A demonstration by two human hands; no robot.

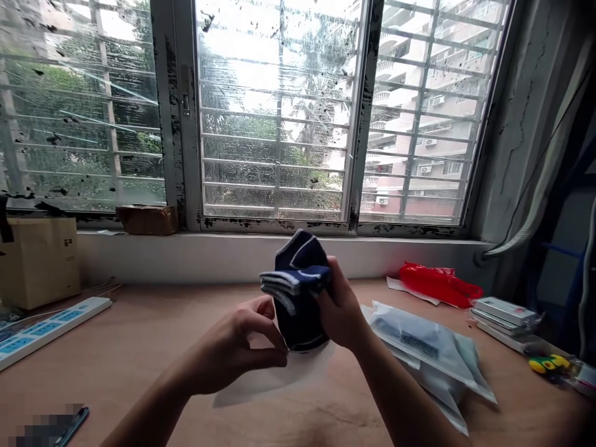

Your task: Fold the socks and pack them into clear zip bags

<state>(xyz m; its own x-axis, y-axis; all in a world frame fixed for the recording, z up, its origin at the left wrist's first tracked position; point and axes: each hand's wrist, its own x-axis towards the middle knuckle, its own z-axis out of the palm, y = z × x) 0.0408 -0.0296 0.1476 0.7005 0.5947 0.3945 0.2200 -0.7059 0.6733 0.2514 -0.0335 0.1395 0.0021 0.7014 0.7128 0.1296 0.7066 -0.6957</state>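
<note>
My right hand [342, 310] grips a folded bundle of navy socks [298, 288] with white stripes, held up over the wooden desk [139, 347]. My left hand [242, 347] pinches the top edge of a clear plastic bag [274, 379] just below the socks. The lower part of the socks sits inside the bag's mouth. Both hands are closed, thumbs against fingers, right in front of the window sill.
Sealed clear packets [428, 347] lie to the right, then a red plastic bag [440, 284], a stack of small boxes [505, 313] and a yellow-green item [549, 363]. At left are a power strip [46, 329], a cardboard box [40, 261] and a phone [69, 425]. A barred window [279, 112] stands behind.
</note>
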